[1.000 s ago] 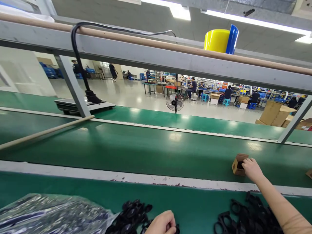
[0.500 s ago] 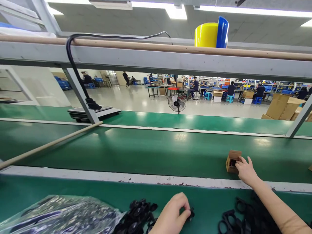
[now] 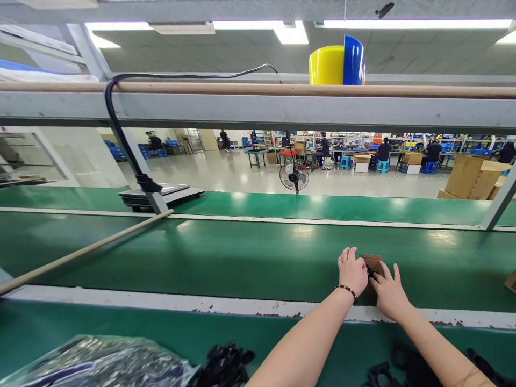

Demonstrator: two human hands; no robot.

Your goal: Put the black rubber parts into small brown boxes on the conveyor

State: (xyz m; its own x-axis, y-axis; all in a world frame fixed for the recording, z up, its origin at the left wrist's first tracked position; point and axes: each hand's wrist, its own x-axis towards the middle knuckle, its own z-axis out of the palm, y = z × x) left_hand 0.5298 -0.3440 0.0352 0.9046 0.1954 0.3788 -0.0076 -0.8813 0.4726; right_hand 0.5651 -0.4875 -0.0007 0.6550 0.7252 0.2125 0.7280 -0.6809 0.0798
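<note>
A small brown cardboard box (image 3: 372, 260) stands on the green belt with its flap raised. Both my hands meet at its top, and its lower part is mostly hidden by them. My left hand (image 3: 353, 274), with a beaded bracelet at the wrist, has its fingers bent at the box's left side, against a small black part (image 3: 370, 272) at the opening. On the other side, my right hand (image 3: 390, 294) grips the box's edge with thumb and forefinger, its other visible finger raised. Nearer me lie a pile of black plastic parts (image 3: 226, 363) and black ring-shaped parts (image 3: 381, 371).
A clear plastic bag (image 3: 108, 363) of parts lies at the lower left. A wooden rod (image 3: 92, 247) crosses the belt on the left. Behind stand a flat scale-like device (image 3: 177, 193) and a fan (image 3: 294, 176). A shelf beam (image 3: 258, 110) spans above. People sit at distant benches.
My left hand has moved from beside the black pile up and right to the box, carrying a small black part. My right hand stays at the box. The view has tilted slightly up.
</note>
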